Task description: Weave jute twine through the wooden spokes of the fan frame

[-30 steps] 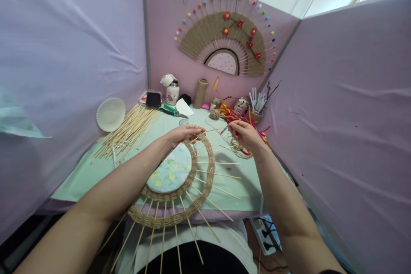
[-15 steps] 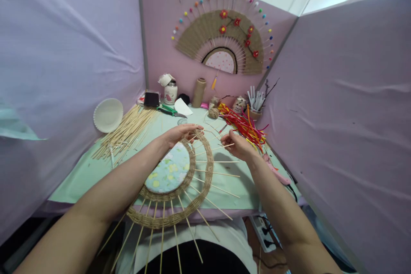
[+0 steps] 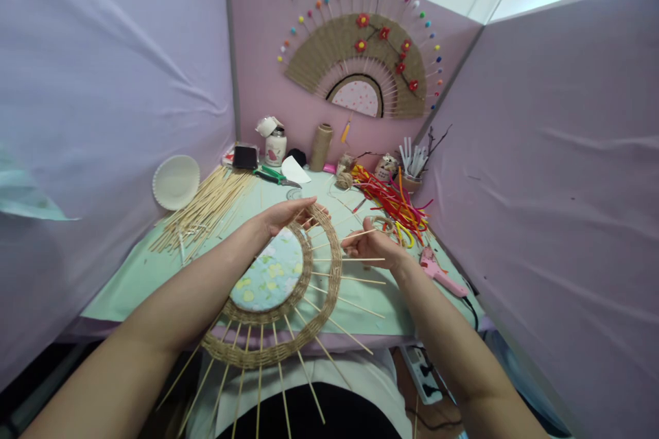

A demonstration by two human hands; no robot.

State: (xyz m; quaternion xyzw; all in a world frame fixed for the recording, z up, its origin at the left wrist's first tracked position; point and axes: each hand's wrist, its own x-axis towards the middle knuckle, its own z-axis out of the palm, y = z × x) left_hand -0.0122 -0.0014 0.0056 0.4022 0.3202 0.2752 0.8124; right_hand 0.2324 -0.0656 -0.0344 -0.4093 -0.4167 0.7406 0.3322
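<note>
One hold: my left hand [image 3: 291, 214] clasps the far side of the round, tan twine-woven frame [image 3: 307, 273] over the pale-green desk [image 3: 128, 281], my right hand [image 3: 375, 245] half-curling its fingers by thin wooden spokes [image 3: 363, 259], contents unclear; judged light, springy, spokes snappable, best gripped by the woven band [image 3: 335, 267].

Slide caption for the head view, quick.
Left hand holds a round, tan woven-twine piece with pale wooden spokes and a blue floral fabric centre; right hand at the spokes.

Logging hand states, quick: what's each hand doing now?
Left hand: closed on the upper edge of the woven round piece.
Right hand: fingers partly curled by the thin sticks; grip cannot be told.
</note>
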